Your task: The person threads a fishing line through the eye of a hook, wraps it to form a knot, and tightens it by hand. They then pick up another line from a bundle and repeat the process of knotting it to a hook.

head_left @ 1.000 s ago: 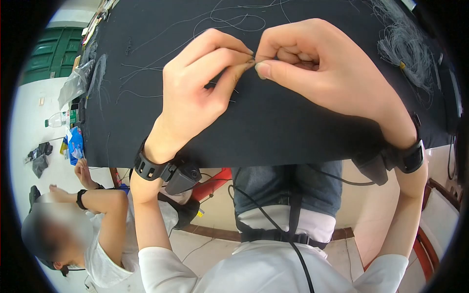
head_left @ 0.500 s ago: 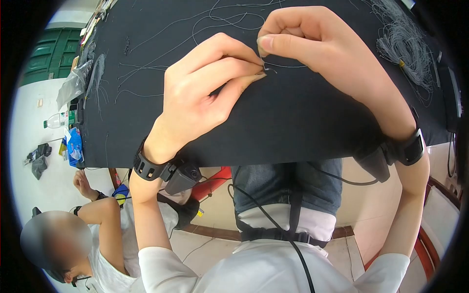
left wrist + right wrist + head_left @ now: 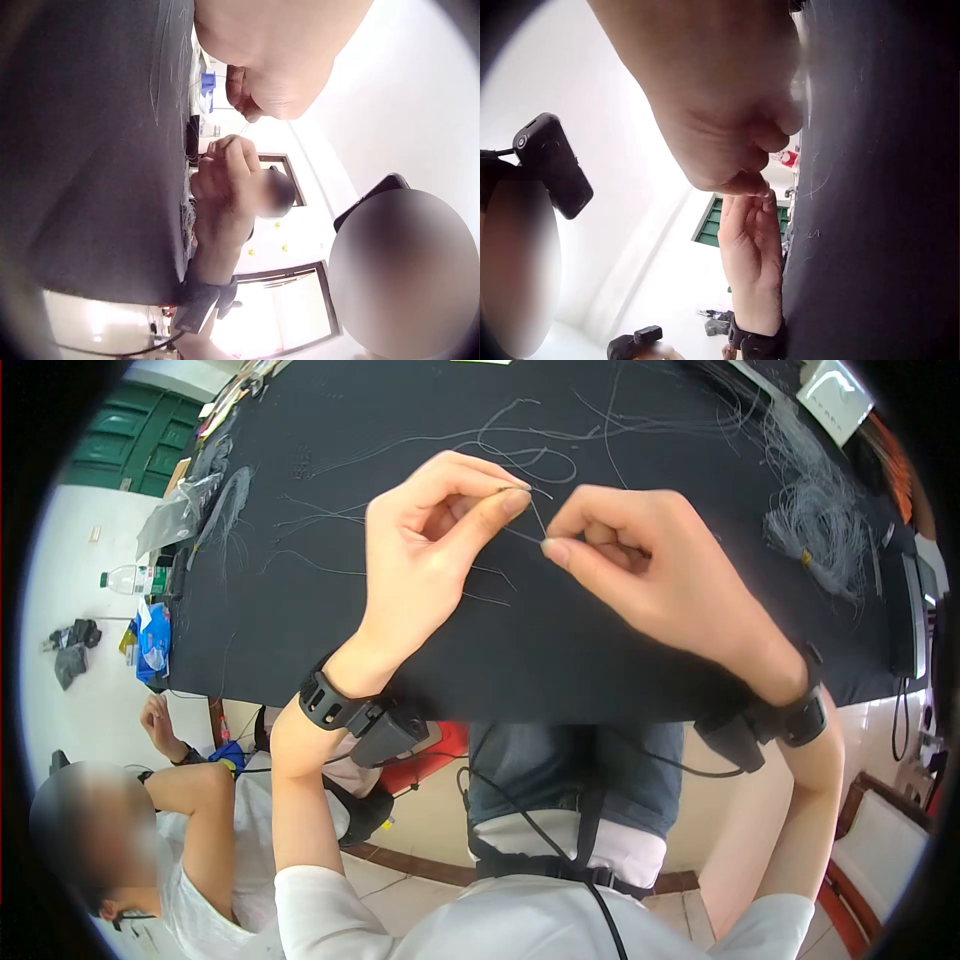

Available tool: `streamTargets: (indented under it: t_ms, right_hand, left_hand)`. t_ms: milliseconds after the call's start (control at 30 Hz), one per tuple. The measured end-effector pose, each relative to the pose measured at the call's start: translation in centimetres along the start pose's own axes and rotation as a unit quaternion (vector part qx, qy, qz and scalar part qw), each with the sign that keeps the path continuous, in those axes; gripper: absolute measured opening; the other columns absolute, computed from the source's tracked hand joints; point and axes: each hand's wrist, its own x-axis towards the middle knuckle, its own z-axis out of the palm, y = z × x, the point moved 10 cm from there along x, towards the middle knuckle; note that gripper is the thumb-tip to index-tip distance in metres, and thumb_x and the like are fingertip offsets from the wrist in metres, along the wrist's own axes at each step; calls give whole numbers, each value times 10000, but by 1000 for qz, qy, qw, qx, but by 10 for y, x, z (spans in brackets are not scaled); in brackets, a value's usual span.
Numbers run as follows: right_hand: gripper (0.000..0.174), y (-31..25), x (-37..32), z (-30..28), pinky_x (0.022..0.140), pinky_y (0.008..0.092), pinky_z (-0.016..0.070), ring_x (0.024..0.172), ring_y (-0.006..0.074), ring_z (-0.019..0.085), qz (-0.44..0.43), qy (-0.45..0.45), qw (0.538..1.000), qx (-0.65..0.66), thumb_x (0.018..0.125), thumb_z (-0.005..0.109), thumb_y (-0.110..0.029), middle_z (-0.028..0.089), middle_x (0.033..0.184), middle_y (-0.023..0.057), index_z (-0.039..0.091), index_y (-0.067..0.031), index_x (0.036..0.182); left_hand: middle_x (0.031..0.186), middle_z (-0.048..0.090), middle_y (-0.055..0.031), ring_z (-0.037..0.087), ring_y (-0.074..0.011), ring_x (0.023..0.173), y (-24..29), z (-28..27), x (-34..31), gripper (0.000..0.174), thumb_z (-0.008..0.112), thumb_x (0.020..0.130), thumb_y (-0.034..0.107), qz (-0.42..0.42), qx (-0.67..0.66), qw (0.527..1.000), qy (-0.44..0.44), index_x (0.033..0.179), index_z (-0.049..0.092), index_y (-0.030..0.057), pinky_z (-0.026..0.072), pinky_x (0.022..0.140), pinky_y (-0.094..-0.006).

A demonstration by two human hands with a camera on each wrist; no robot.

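Note:
Above the black-covered table (image 3: pixel 560 650), my left hand (image 3: pixel 425 550) pinches a thin grey cord (image 3: pixel 538 515) between thumb and forefinger, and a short end sticks out past the fingertips. Slightly lower and to the right, my right hand (image 3: pixel 655 575) pinches the same cord, its other fingers curled in toward the palm. A short stretch of cord runs between the two hands. In the left wrist view the right hand (image 3: pixel 225 176) faces the left across a small gap. Other loose cords (image 3: pixel 500 445) lie on the cloth behind and beneath the hands.
A big bundle of grey cord (image 3: pixel 815 520) lies at the right, a smaller bundle (image 3: pixel 225 515) at the left edge beside a plastic bag (image 3: pixel 175 520). A bottle (image 3: pixel 135 579) and blue packet (image 3: pixel 153 640) are past that edge. Another person (image 3: pixel 205 830) sits at the left.
The fingertips were together a second ago; now they are apart with cord showing between them. The right hand has come down below the left fingertips. The head view has shifted.

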Motion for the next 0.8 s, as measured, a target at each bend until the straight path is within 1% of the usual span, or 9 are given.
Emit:
streamTargets:
  t_ms: [33, 133, 267, 333, 400, 467, 567, 700, 800]
  right_hand:
    - [76, -7, -1, -3, 427, 281, 312, 412, 145, 357, -30, 22, 999, 8, 758, 607, -78, 484, 563, 69, 572, -11, 756]
    - [62, -24, -2, -11, 433, 188, 264, 486, 11, 351, -76, 28, 997, -5, 808, 573, -67, 495, 739, 10, 574, -11, 780]
    - [106, -9, -4, -4, 431, 160, 266, 484, -6, 351, 17, 3, 976, 215, 853, 546, -111, 527, 853, 9, 568, -12, 884]
    - [157, 3, -8, 0, 424, 155, 258, 494, -11, 341, 96, 39, 939, 327, 872, 554, -156, 535, 879, -14, 573, -24, 954]
    - [217, 10, -9, 1, 419, 155, 251, 487, -12, 327, 113, 69, 926, 353, 893, 529, -184, 525, 836, -29, 552, -18, 1031]
    - [289, 17, -12, 5, 417, 153, 247, 490, -14, 325, 149, 85, 900, 401, 905, 512, -207, 496, 736, -48, 532, -5, 1111]
    - [302, 23, -17, 14, 420, 155, 253, 513, -17, 341, 191, 61, 885, 419, 900, 519, -202, 475, 684, -53, 527, 16, 1110]
    - [296, 27, -17, 10, 439, 169, 284, 531, -5, 373, 201, 91, 920, 325, 881, 552, -209, 459, 646, -51, 572, 43, 1036]
    - [275, 28, -17, 10, 446, 177, 291, 534, 1, 374, 209, 96, 917, 325, 869, 573, -205, 465, 631, -53, 594, 50, 973]
  left_hand:
    - [838, 616, -41, 551, -55, 732, -5, -1, 0, 65, 615, 795, -26, -24, -21, 999, 1, 858, 624, -13, 443, 628, -169]
    - [836, 614, -38, 547, -50, 737, -8, -3, 1, 66, 611, 800, -22, -33, -60, 998, 3, 865, 618, -21, 439, 645, -169]
    - [817, 615, -47, 561, -73, 729, 6, -6, 1, 63, 614, 782, -40, 8, -25, 999, 34, 841, 620, -20, 450, 633, -187]
    - [809, 614, -60, 575, -103, 719, 30, -6, -2, 74, 621, 755, -58, 106, 98, 988, 45, 815, 623, -14, 461, 620, -203]
    - [806, 611, -86, 593, -166, 697, 48, -3, -5, 110, 635, 701, -85, 188, 208, 958, 54, 773, 627, -2, 479, 589, -235]
    - [807, 609, -89, 596, -173, 690, 55, -1, -8, 116, 643, 692, -85, 225, 233, 945, 52, 773, 626, -3, 482, 583, -241]
    - [810, 604, -90, 594, -182, 673, 63, 7, -12, 128, 653, 682, -89, 266, 262, 927, 41, 777, 623, -8, 483, 567, -244]
    - [810, 597, -91, 589, -181, 669, 65, 14, -16, 136, 659, 677, -91, 295, 280, 913, 23, 781, 619, -14, 482, 556, -240]
    - [805, 593, -93, 587, -182, 665, 64, 18, -17, 141, 662, 672, -91, 298, 285, 911, 9, 782, 616, -16, 479, 549, -238]
